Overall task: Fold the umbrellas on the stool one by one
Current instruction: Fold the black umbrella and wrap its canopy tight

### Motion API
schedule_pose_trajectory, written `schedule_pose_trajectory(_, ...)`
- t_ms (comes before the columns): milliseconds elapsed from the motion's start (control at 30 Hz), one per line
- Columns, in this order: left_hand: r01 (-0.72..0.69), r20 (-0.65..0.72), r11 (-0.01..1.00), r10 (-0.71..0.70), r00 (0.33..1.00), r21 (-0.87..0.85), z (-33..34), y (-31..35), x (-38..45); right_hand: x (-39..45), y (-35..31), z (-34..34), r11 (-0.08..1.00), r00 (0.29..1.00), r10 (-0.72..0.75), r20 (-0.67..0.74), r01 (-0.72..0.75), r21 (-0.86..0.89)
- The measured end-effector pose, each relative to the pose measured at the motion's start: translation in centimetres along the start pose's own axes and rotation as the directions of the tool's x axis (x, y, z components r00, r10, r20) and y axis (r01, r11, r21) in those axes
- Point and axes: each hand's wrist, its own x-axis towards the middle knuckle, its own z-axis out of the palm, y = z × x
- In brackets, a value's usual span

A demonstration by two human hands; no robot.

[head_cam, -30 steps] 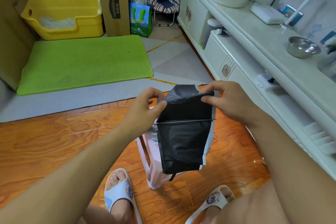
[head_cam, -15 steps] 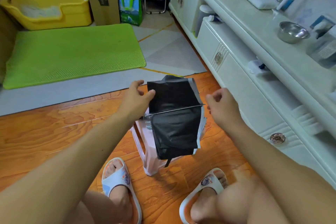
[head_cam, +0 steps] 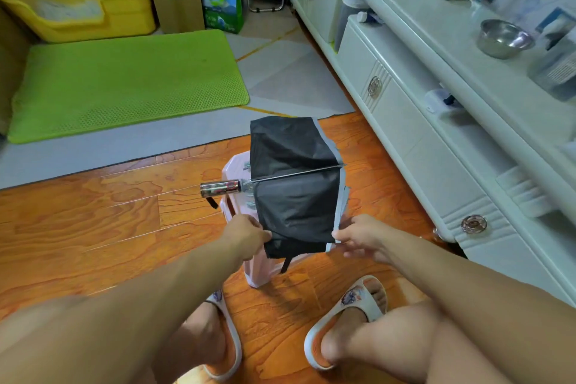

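Nearest the camera, two feet in white slippers (head_cam: 344, 318) are resting on the orange wooden floor (head_cam: 93, 215). Just beyond them both hands are working at the near edge of a black umbrella (head_cam: 296, 184), which is lying across the top of a small pink stool (head_cam: 237, 171). The left hand (head_cam: 246, 235) is pinching the near left corner of the canopy, fingertips closed on the cloth. The right hand (head_cam: 361, 235) is reaching to the near right corner where the pale grey border shows; thumb and forefinger seem to be nipping that hem, though the view is soft there and the other fingers are hanging loose.

The canopy is lying slack and creased, so it is likely to handle as thin, light, slippery cloth that slides and bunches unless held by its edges. The stiff parts are the slim metal rib (head_cam: 296, 174) crossing the middle and the glossy handle (head_cam: 219, 188) jutting left over the stool's rim; a strap is dangling below it. Those ribs are probably easy to bend, so taking panel corners and hems looks wiser than pulling on wire.

Farther off, a green mat (head_cam: 124, 81) is lying on the floor, and a white cabinet (head_cam: 405, 121) is running along the right.
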Motion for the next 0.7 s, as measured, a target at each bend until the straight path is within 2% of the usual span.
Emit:
schedule_pose_trajectory(100, 0.006, 0.005, 0.999, -0.006, 1.0, -0.034, 0.0, 0.1, -0.3, -1.1, -0.5, -0.7, 0.996, 0.999, 0.019, 0.028, -0.022, 0.088)
schedule_pose_trajectory(200, -0.029, 0.003, 0.999, 0.029, 1.0, 0.017, 0.1, -0.1, -0.2, -1.6, -0.4, -1.3, 0.992, 0.997, -0.057, -0.056, 0.063, 0.111)
schedule_pose_trajectory(300, -0.075, -0.007, 0.992, 0.076, 0.997, 0.104, 0.4, -0.5, 0.2, -1.5, 0.1, -0.6, 0.985, 0.975, -0.152, -0.161, 0.137, -0.105)
schedule_pose_trajectory(400, -0.1, -0.002, 0.972, 0.102, 0.995, 0.215, 0.8, -1.0, 0.3, -1.4, 0.5, 0.0, 0.951, 0.967, -0.185, -0.174, 0.132, -0.278)
schedule_pose_trajectory(500, -0.149, -0.008, 0.922, 0.163, 0.987, 0.358, 1.1, -1.0, 0.3, -1.8, -0.6, -0.1, 0.835, 0.958, -0.231, -0.168, 0.106, -0.541)
schedule_pose_trajectory(567, -0.158, -0.005, 0.91, 0.173, 0.985, 0.382, 0.9, -0.9, 0.4, -2.3, -2.7, -0.5, 0.732, 0.89, -0.386, -0.242, 0.136, -0.667)
schedule_pose_trajectory(667, -0.178, 0.039, 0.9, 0.178, 0.983, 0.397, 0.4, -0.7, 0.9, -2.5, -8.1, -1.6, 0.754, 0.698, -0.613, -0.371, 0.376, -0.539)
schedule_pose_trajectory(700, -0.187, 0.057, 0.897, 0.18, 0.982, 0.401, 0.2, -0.6, 0.9, -1.9, -10.3, -1.9, 0.733, 0.665, -0.656, -0.358, 0.447, -0.513)
